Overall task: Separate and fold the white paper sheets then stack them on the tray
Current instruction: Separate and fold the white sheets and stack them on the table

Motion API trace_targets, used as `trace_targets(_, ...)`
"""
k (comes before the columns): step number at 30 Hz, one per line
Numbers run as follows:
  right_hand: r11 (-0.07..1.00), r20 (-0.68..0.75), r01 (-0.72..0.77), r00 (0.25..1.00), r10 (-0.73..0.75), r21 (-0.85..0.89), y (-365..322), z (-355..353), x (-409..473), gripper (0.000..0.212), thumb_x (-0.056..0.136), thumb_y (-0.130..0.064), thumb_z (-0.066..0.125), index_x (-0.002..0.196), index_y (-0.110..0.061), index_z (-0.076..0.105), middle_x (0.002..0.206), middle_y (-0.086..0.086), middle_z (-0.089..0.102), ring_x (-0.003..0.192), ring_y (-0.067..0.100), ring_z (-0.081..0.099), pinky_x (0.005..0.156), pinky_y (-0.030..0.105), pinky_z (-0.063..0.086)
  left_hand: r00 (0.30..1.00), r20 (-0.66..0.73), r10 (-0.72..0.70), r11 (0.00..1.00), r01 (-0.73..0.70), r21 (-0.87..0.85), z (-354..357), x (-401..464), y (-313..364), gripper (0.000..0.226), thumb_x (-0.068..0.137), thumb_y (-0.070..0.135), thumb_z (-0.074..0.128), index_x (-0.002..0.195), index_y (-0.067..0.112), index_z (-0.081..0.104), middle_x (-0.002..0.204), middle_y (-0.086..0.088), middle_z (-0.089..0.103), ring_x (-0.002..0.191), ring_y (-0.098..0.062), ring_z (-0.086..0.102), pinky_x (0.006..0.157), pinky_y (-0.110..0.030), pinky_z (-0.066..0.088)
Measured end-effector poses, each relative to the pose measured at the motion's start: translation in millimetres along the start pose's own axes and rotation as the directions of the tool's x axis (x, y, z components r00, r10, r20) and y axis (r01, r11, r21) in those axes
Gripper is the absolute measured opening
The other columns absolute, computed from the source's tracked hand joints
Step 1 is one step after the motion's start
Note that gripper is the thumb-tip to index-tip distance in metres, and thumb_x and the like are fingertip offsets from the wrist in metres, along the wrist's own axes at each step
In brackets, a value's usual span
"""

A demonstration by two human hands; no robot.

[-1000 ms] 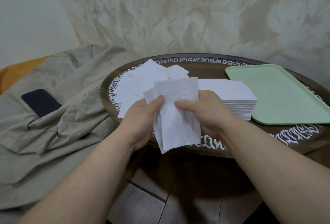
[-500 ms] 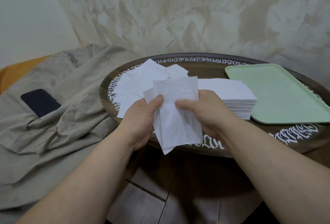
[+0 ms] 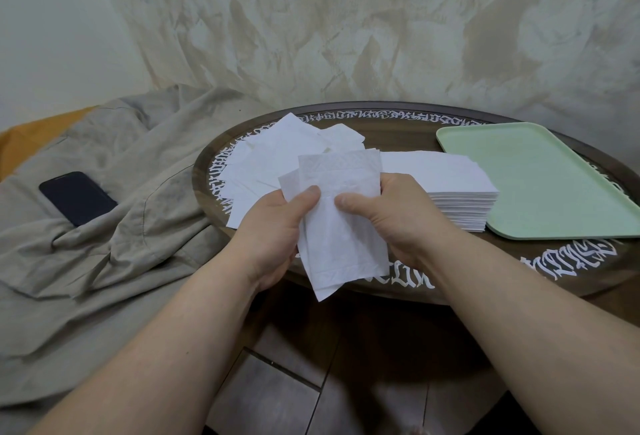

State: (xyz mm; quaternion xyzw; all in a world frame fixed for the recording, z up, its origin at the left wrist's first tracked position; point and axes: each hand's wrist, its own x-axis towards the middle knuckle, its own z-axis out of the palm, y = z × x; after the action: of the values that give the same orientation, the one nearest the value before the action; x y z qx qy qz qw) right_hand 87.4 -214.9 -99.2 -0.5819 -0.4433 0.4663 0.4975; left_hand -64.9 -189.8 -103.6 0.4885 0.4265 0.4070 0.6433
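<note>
Green tray (image 3: pixel 540 178) holds no sheets. Left of it, touching: neat paper stack (image 3: pixel 446 188), partly hidden by right hand (image 3: pixel 391 216). Both hands (left hand (image 3: pixel 277 226) too) pinch paper sheets (image 3: pixel 341 223); sheet count unclear.

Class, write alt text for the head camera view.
Both hands, left hand and right hand, pinch white paper sheets above a round table holding a neat paper stack, loose sheets and an empty green tray.

You have 2 hands (image 3: pixel 273 226) up, 1 tray (image 3: pixel 540 185), 1 table (image 3: pixel 398 131) and 1 phone (image 3: pixel 77 197). There is 1 neat stack (image 3: pixel 450 192) of sheets and 1 loose pile (image 3: pixel 277 157); their sheets can't be counted.
</note>
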Motion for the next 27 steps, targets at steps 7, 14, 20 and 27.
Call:
trace_targets(7,0.94,-0.141,0.115,0.976,-0.168,-0.322,-6.3,-1.6,-1.6,0.02,0.08,-0.024,0.071,0.099,-0.019,0.068,0.094,-0.006,0.07,0.089,0.015,0.067,0.085,0.04,0.055,0.999,0.007,0.036,0.99,-0.037,0.134,-2.6,-2.4,0.3,0.023,0.101,0.019,0.05,0.091,0.015,0.07,0.084,0.001,0.077,0.077,-0.015,0.074,0.061,-0.029,0.056)
trace_targets(14,0.754,-0.041,0.299,0.917,-0.396,-0.585,-16.4,-10.0,-3.8,0.024,0.085,-0.03,0.068,0.108,-0.034,0.062,0.115,-0.011,0.054,0.115,0.012,0.045,0.091,0.024,0.033,0.993,0.094,0.075,0.95,-0.1,0.295,-7.4,-3.1,0.4,0.015,0.097,0.023,0.06,0.094,0.018,0.074,0.099,-0.004,0.077,0.097,-0.023,0.072,0.094,-0.047,0.054)
trace_targets(20,0.835,-0.019,0.365,0.912,-0.409,-0.411,-15.8,-10.1,-6.0,0.016,0.083,-0.018,0.07,0.073,-0.029,0.066,0.078,-0.018,0.063,0.075,-0.002,0.054,0.071,0.02,0.039,0.99,0.074,0.12,0.949,-0.136,0.283,-8.5,-3.9,2.0,0.012,0.093,0.015,0.065,0.089,0.018,0.075,0.091,-0.004,0.077,0.087,-0.021,0.073,0.084,-0.04,0.057)
trace_targets(27,0.793,-0.004,0.453,0.867,-0.498,-0.408,-11.9,-8.0,-3.3,0.017,0.083,-0.016,0.072,0.074,-0.03,0.067,0.078,-0.02,0.064,0.079,-0.005,0.057,0.078,0.016,0.04,0.986,0.042,0.162,0.948,-0.168,0.269,-9.1,-2.9,5.2,0.01,0.086,0.007,0.071,0.087,0.016,0.075,0.085,-0.004,0.077,0.077,-0.016,0.072,0.067,-0.029,0.056)
